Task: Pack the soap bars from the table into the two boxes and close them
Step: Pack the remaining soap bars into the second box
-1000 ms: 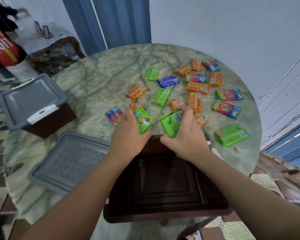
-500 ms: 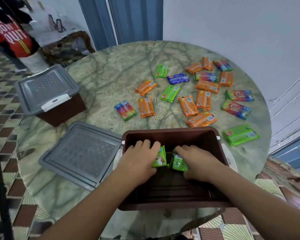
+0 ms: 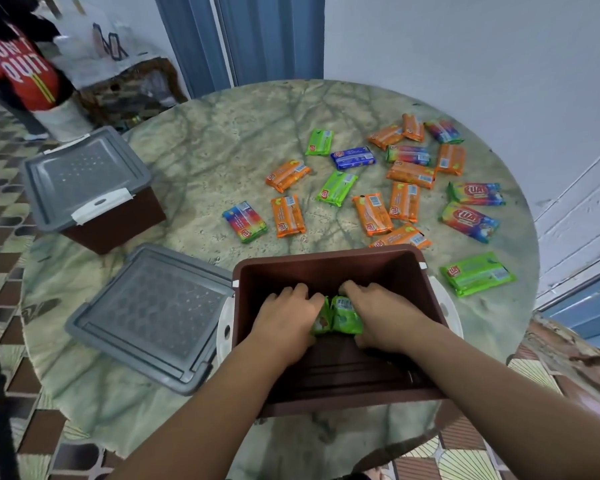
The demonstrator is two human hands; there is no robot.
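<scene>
Two green soap bars sit side by side inside the open brown box [image 3: 329, 268], touching each other: the left bar [image 3: 321, 318] is gripped by the left hand [image 3: 284, 322], the right bar [image 3: 346, 315] by the right hand [image 3: 383, 318]. Both hands are down in the box, close together, fingers curled round their bars. The box stands at the near edge of the round marbled counter [image 3: 222, 133], with white latches on its two short sides.

Its grey lid [image 3: 153, 315] lies flat on the counter just left of it. Further left and back stands the second box [image 3: 94, 188], its grey lid on and a white latch at the front.

Beyond the open box the loose bars are scattered over the counter: orange ones [image 3: 287, 215], green ones [image 3: 336, 187], a blue one [image 3: 353, 158] and rainbow-wrapped ones [image 3: 244, 221]. A large green bar [image 3: 477, 273] lies just right of the box.

At far left stands a person in a red shirt [image 3: 18, 71].
</scene>
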